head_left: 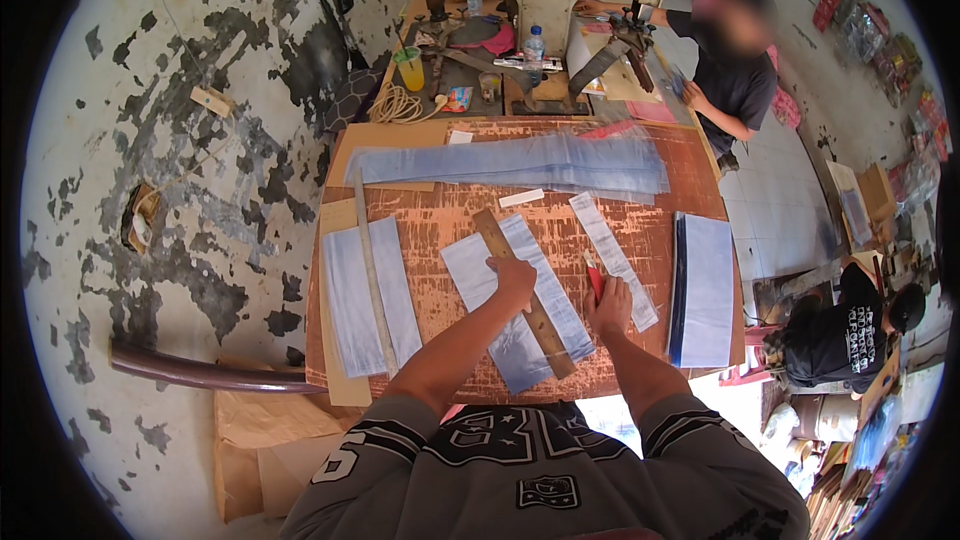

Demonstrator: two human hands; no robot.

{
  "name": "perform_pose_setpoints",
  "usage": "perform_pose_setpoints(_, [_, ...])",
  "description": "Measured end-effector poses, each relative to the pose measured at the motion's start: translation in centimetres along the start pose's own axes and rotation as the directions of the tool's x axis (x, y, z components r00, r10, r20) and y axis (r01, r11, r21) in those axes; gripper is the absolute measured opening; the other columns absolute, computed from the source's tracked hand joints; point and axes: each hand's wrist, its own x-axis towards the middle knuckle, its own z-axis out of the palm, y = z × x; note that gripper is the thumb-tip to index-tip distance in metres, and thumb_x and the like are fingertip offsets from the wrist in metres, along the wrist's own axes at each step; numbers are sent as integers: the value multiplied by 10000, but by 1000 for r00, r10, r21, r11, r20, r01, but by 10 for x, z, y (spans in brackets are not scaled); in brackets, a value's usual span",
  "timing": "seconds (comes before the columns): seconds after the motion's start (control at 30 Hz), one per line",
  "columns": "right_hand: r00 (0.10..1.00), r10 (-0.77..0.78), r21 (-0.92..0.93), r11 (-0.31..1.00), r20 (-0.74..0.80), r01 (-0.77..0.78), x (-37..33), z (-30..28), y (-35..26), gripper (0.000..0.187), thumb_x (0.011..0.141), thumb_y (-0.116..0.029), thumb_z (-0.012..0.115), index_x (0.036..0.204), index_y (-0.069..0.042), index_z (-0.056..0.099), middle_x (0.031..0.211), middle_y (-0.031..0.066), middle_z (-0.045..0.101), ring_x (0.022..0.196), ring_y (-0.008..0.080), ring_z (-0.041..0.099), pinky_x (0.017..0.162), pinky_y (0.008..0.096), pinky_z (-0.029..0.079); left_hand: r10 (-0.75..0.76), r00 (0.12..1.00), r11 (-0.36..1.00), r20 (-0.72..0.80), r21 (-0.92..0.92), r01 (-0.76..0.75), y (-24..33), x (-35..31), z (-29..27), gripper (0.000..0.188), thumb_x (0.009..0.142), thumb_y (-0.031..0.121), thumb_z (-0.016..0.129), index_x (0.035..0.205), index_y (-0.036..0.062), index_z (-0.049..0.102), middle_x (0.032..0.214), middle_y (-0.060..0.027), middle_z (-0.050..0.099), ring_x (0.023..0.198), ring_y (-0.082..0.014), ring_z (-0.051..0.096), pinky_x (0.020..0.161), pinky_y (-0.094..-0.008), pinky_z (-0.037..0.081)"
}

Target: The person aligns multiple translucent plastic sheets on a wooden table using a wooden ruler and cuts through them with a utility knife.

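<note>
On the brown bench [427, 240], a bluish sheet [467, 263] lay slantwise beneath a wooden ruler [544, 334]. Both forearms stretched forward over the near edge; the left hand [512, 280] pressed down, fingers spread across the ruler, while the right hand [610, 308] closed around a red cutter [596, 283], right of the sheet.

One cutter [596, 283] — one brown ruler [537, 317]
</note>
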Motion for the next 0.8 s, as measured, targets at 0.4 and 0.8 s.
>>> perform_pose_setpoints(0.4, [1000,-3,17,1000,4,3,3,1,0,339,875,-274,619,1105,-39,540,1045,171,565,1037,370,551,919,489,441,15,1000,997,-10,71,-14,-1,1,-1,741,482,495,951,1089,106,778,1102,-98,752,1044,-363,708,909,-681,480])
perform_pose_setpoints(0.8, [1000,-11,32,999,-25,12,0,2,2,317,863,-265,632,1067,-41,537,1023,171,558,1024,373,549,917,492,436,-13,1000,991,-19,133,15,4,-5,-7,777,501,520,944,1119,85,765,1083,-107,753,1016,-367,714,893,-649,502])
